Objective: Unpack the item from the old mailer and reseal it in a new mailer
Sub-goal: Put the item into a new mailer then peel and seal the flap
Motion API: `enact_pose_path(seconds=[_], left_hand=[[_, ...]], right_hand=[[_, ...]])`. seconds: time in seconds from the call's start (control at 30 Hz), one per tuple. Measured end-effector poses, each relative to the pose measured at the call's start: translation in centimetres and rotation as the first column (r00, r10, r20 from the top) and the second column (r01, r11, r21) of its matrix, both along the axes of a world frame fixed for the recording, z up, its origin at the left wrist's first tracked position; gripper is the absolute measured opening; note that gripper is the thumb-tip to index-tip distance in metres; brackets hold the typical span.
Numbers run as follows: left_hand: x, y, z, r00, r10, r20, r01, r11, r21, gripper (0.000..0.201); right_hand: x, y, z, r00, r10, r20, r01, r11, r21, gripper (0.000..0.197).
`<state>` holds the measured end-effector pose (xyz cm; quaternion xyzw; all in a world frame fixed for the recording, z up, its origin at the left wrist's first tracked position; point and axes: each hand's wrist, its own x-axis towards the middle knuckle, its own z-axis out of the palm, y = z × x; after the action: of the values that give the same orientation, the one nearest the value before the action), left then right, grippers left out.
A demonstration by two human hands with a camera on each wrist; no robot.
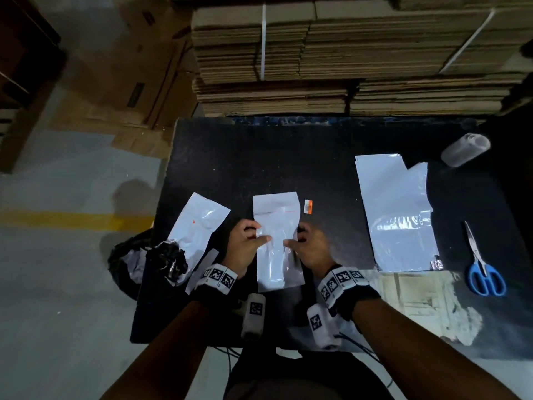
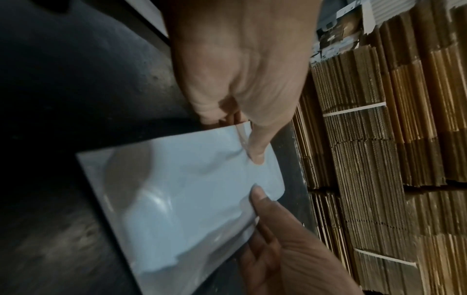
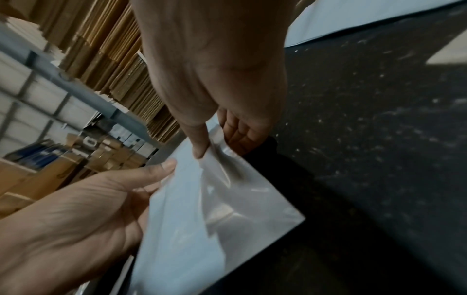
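Note:
A white mailer [image 1: 277, 261] lies lengthwise at the table's near middle, its flap with a thin red line at the far end. My left hand [image 1: 261, 233] pinches its left edge, thumb on top. My right hand [image 1: 294, 236] pinches the right edge the same way. In the left wrist view my left thumb presses the mailer [image 2: 177, 199], and in the right wrist view my right thumb creases the mailer [image 3: 202, 219]. A soft bulge shows in the film; what is inside is hidden. A second, crumpled white mailer [image 1: 199, 229] lies to the left.
A stack of flat white mailers [image 1: 398, 215] lies to the right, with blue-handled scissors [image 1: 481, 264] beyond it. A small orange-and-white tag [image 1: 308, 206] sits by the flap. A black bag [image 1: 144, 255] hangs at the table's left edge. Bundled cardboard [image 1: 346, 53] is stacked behind the table.

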<state>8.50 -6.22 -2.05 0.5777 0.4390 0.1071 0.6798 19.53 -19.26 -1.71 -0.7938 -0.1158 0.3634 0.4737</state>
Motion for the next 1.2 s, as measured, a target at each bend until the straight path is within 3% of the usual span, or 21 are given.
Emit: enact_pose_path(seconds=[0.3,0.4,0.5,0.57,0.67,0.73,0.87,0.97,1.2], left_hand=[[0.1,1.5,0.4,0.999,-0.043,0.013,0.043,0.999,-0.016,0.034],[0.3,1.9,0.1,0.997,-0.070,-0.020,0.071,0.996,0.055,0.031],[0.6,2.4,-0.2,0.983,-0.146,-0.113,0.167,0.965,0.204,0.030],[0.7,2.7,-0.1,0.950,-0.181,-0.254,0.281,0.853,0.440,0.035],[1.1,2.5,0.8,0.898,-0.234,-0.373,0.438,0.559,0.704,0.037],[1.9,2.2,1.3,0.845,-0.350,-0.404,0.533,0.489,0.690,0.032],[3.0,1.5,1.2,0.637,-0.524,-0.566,0.763,0.324,0.558,0.034],[3.3,1.3,1.1,0.566,-0.532,-0.630,0.818,0.269,0.508,0.035],[4.9,1.4,1.5,0.576,-0.499,-0.648,0.813,0.268,0.516,0.029]], right_hand=[[-0.8,0.2,0.8,0.995,-0.095,-0.030,0.096,0.995,0.034,0.032],[-0.6,0.3,0.4,0.998,-0.059,0.036,0.061,0.996,-0.060,0.028],[0.1,0.2,0.8,0.977,0.005,0.212,0.045,0.971,-0.235,0.024],[1.1,0.0,1.4,0.956,0.025,0.292,0.069,0.949,-0.307,0.026],[3.2,0.0,1.9,0.926,0.066,0.371,0.065,0.941,-0.331,0.024],[4.8,0.3,1.7,0.908,0.093,0.409,0.048,0.946,-0.322,0.019],[6.7,1.2,1.0,0.831,0.274,0.484,-0.075,0.918,-0.390,0.011],[7.6,1.5,0.7,0.794,0.341,0.502,-0.119,0.899,-0.422,0.010],[10.1,2.5,0.9,0.764,0.436,0.475,-0.211,0.866,-0.454,0.020]])
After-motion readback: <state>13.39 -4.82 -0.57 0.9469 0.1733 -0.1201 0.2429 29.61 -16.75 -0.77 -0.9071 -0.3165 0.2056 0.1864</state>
